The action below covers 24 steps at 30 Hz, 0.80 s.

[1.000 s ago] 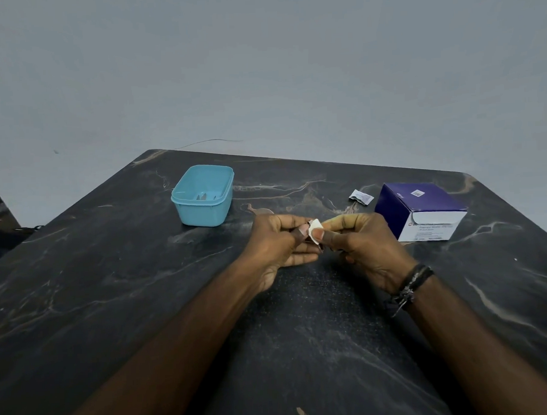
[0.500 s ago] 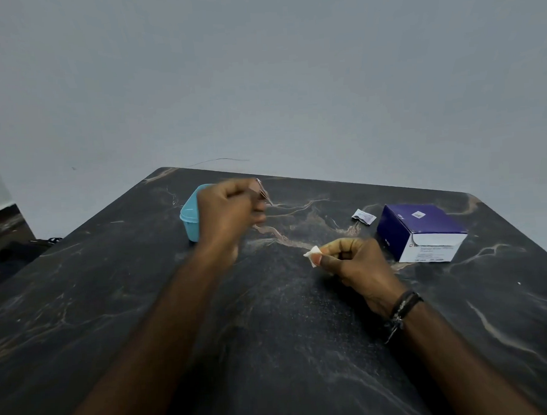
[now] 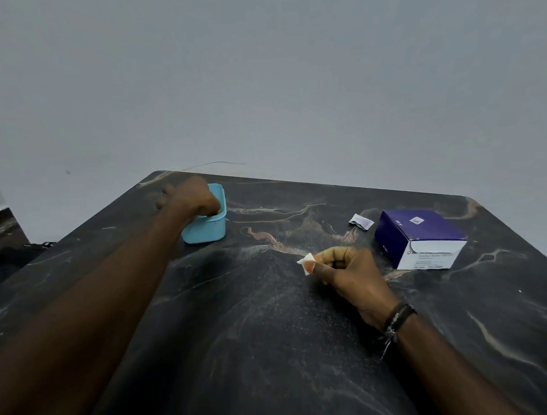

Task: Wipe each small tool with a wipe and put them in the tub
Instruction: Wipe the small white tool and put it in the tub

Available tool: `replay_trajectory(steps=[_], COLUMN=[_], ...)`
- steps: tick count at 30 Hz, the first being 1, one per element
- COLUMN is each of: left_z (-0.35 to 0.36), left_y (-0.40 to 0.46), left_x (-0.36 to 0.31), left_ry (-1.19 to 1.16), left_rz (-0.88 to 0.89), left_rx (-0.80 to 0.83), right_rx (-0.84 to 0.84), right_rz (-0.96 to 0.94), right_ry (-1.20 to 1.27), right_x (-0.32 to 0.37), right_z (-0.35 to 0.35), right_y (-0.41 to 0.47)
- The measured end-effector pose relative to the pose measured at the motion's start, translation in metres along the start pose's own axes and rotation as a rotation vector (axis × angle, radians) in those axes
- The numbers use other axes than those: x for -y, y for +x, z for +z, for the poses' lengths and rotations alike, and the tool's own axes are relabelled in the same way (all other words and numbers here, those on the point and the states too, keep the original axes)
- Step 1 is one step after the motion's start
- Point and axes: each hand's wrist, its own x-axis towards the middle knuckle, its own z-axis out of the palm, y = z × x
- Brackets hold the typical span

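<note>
Toward the far left of the dark marbled tabletop (image 3: 272,348) stood the small light-blue plastic tub (image 3: 209,229), and the left hand (image 3: 192,196) reached down into it, covering most of its opening. Its contents and the small tool could not be seen, nor whether those blurred fingers held anything. Nearer, the right hand (image 3: 347,268) pinched a small white wipe (image 3: 306,262) between thumb and forefinger. Beyond it sat a closed purple-and-white cardboard box (image 3: 421,237) beside a torn white sachet (image 3: 361,221).

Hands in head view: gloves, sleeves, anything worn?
No gloves. Both forearms are bare as far as the frame shows. The left hand wears nothing visible. The right hand has a dark braided wristband with loose cord ends hanging down.
</note>
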Motion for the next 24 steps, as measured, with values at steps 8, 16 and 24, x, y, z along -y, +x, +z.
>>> replay_trajectory(steps=[8,16,24], left_z=[0.003,0.002,0.008], left_y=[-0.002,0.013,0.034], left_x=[-0.008,-0.007,-0.005], left_ry=[0.323,0.456,0.387], left_rz=[0.086,0.166,0.081], left_rx=[-0.074,-0.008,0.086], right_rx=[-0.004,-0.005,0.009], right_rz=[0.006,0.004,0.003], right_ry=[-0.005,-0.027,-0.027], right_x=[-0.004,-0.007,-0.006], right_z=[0.000,0.001,0.000], right_y=[0.004,0.005,0.007])
